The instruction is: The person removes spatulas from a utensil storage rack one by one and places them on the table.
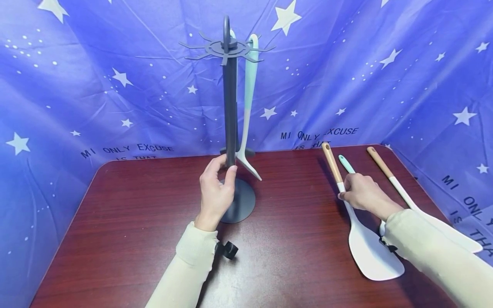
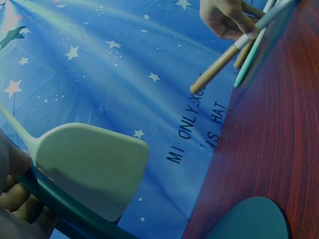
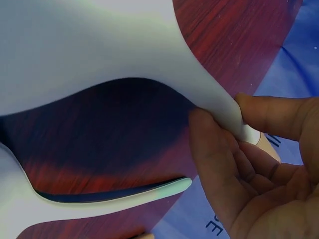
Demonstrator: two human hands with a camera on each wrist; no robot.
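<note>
The left hand (image 1: 216, 188) grips with curled fingers the pole (image 1: 230, 107) of a dark stand (image 1: 243, 203), from which a mint-handled turner (image 1: 251, 81) hangs. At the right side of the table (image 1: 292, 239), the right hand (image 1: 363, 191) pinches a wooden-handled spatula (image 1: 373, 256) by its neck; whether it is slightly lifted, I cannot tell. A mint-handled tool (image 1: 346, 164) is mostly hidden under that hand and the sleeve (image 1: 435, 261), which also covers part of another wooden-handled utensil (image 1: 402, 194).
</note>
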